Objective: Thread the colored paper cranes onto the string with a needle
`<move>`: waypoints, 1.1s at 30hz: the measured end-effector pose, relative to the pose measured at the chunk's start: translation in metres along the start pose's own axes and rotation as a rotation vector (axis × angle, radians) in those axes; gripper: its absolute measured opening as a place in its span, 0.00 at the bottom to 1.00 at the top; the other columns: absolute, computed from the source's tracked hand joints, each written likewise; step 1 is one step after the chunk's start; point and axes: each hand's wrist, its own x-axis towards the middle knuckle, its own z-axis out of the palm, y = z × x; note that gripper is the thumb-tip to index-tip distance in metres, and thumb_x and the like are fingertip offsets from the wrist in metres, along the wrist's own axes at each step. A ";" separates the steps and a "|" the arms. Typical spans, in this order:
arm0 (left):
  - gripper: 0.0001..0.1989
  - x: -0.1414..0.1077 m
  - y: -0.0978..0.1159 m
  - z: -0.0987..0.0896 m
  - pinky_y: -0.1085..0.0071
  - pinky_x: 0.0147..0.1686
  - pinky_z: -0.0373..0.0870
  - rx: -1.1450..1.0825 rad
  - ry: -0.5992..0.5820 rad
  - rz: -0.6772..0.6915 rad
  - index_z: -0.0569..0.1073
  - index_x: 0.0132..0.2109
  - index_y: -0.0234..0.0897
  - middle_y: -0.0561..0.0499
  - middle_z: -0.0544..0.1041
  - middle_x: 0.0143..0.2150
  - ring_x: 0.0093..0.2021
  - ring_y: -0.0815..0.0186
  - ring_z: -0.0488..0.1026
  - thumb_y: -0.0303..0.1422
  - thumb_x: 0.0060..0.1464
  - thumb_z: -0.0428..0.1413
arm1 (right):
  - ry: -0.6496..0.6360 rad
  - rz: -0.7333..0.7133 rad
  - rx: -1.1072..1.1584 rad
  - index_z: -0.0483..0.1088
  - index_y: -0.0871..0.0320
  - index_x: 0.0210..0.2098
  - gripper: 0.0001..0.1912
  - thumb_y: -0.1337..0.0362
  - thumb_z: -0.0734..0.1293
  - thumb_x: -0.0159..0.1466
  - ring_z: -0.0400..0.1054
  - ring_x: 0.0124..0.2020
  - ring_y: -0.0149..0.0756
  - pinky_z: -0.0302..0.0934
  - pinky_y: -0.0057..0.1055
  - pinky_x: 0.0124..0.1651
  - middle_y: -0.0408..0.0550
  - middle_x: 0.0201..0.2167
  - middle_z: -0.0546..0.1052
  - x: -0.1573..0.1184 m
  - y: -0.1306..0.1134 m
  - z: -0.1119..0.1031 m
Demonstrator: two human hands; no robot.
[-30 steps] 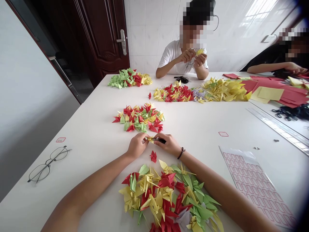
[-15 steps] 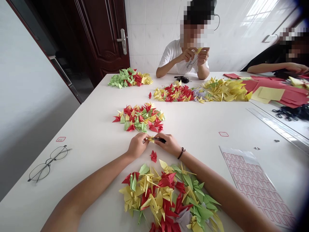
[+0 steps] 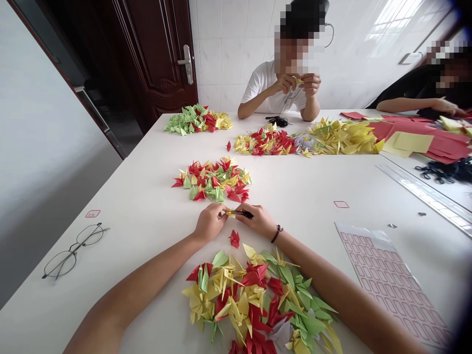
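Observation:
My left hand (image 3: 211, 222) is closed, pinching a small yellow folded-paper piece (image 3: 230, 213) that looks like a paper crane. Between the fingers of my right hand (image 3: 260, 221) is a slim black tool (image 3: 244, 214) resembling tweezers, its tip at the yellow paper. The fingers partly cover both things. Just below my hands, a single red paper crane (image 3: 234, 239) lies on the white table (image 3: 147, 295). Nearer to me, a heap of red, yellow and green paper cranes (image 3: 243, 309) spreads between my forearms. Beyond my hands is a pile of smaller folded cranes (image 3: 212, 179).
Eyeglasses (image 3: 73, 250) lie at left, a label sheet (image 3: 391, 280) at right, with a clear ruler (image 3: 424, 196) behind it. Further piles of cranes (image 3: 188, 118) and red paper sheets (image 3: 438, 142) are at the back. A person in white (image 3: 265, 91) and another in black (image 3: 409, 88) sit opposite.
My hands and the black tool stay almost in place. Across the table, the person in white has shifted the yellow paper slightly, and the hand of the person in black has moved.

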 end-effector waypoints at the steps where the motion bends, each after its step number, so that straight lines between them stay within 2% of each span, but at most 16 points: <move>1: 0.06 0.000 0.000 0.000 0.73 0.31 0.67 0.003 0.000 -0.004 0.70 0.32 0.35 0.51 0.74 0.31 0.31 0.68 0.69 0.21 0.45 0.52 | 0.001 -0.003 0.001 0.69 0.58 0.32 0.09 0.59 0.62 0.58 0.65 0.23 0.30 0.57 0.25 0.28 0.46 0.25 0.75 0.000 0.000 0.000; 33: 0.02 0.002 0.002 -0.001 0.74 0.27 0.64 0.002 -0.043 -0.084 0.70 0.30 0.35 0.52 0.73 0.27 0.25 0.71 0.66 0.28 0.48 0.53 | -0.001 -0.001 0.015 0.68 0.58 0.29 0.11 0.57 0.60 0.59 0.62 0.21 0.29 0.54 0.25 0.26 0.45 0.21 0.72 0.000 -0.001 0.000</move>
